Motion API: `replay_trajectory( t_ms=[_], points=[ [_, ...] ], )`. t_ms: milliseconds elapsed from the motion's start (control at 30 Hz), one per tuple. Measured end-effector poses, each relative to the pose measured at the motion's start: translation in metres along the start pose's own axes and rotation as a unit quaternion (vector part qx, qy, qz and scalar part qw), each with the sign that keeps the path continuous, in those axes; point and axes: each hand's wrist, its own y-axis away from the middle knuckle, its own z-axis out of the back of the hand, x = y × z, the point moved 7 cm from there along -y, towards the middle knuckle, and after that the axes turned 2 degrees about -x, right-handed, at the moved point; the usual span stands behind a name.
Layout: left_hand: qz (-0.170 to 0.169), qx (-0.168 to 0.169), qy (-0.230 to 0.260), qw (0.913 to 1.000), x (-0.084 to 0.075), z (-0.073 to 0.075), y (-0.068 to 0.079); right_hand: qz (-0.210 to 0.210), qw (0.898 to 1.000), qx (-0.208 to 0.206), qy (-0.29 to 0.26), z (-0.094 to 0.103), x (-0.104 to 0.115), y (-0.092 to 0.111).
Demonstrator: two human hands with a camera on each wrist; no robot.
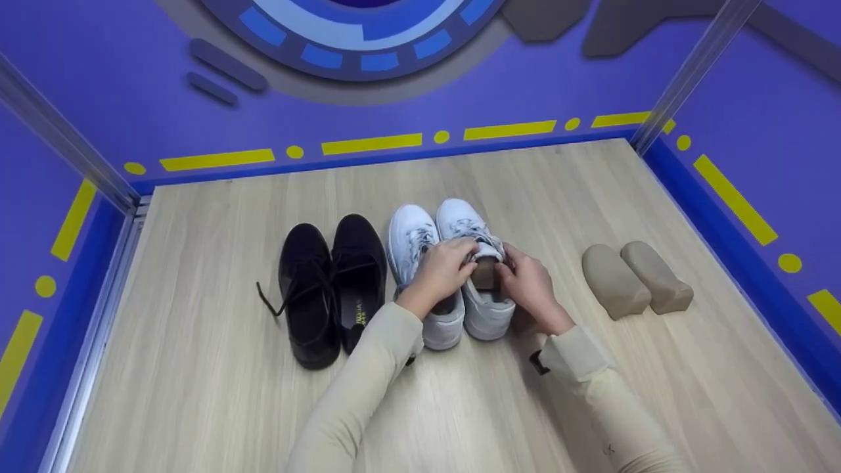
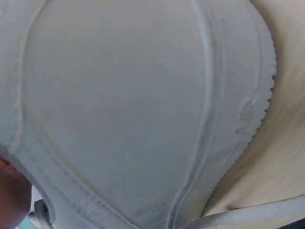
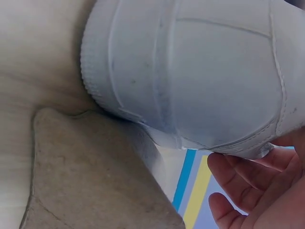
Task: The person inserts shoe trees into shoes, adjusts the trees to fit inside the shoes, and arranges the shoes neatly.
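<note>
A pair of white lace-up sneakers stands side by side on the wooden floor. My left hand reaches across the left sneaker and pinches the tongue of the right sneaker. On the other side, my right hand holds that sneaker's collar, the thumb at the opening and the fingers along the outside. A brown insert shows within the opening. The left wrist view is filled by a white sneaker heel with raised lettering. In the right wrist view, a tan block lies against the right sneaker's heel.
To the left stands a pair of black shoes, the left shoe with a loose lace and the right shoe next to the white pair. Two tan foot-shaped blocks lie at the right. Blue-purple walls bound the floor.
</note>
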Motion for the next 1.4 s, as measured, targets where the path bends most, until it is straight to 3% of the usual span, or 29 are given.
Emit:
replay_trajectory(
  t_ms=[167,367,433,733,900,1400],
  points=[
    [-0.009,0.002,-0.023,0.9997,-0.005,0.006,0.007,0.005,1.000,0.004,-0.009,0.000,-0.001,0.000],
    [-0.020,-0.024,-0.050,0.9983,-0.009,0.018,0.018,0.021,0.999,0.010,-0.029,0.000,-0.004,0.002],
    [-0.014,-0.023,-0.051,0.9983,-0.007,0.020,0.023,0.022,0.999,0.017,-0.034,0.000,-0.006,0.004],
    [0.044,0.041,-0.058,0.9965,0.014,0.022,0.040,0.018,0.993,0.067,-0.095,-0.001,-0.019,0.016],
    [0.065,0.055,-0.059,0.9946,0.025,0.020,0.047,0.030,0.993,0.059,-0.101,0.000,-0.026,0.021],
    [0.076,0.032,-0.083,0.9931,0.036,0.011,0.053,0.039,0.994,0.048,-0.094,-0.003,-0.045,0.031]
  ],
)
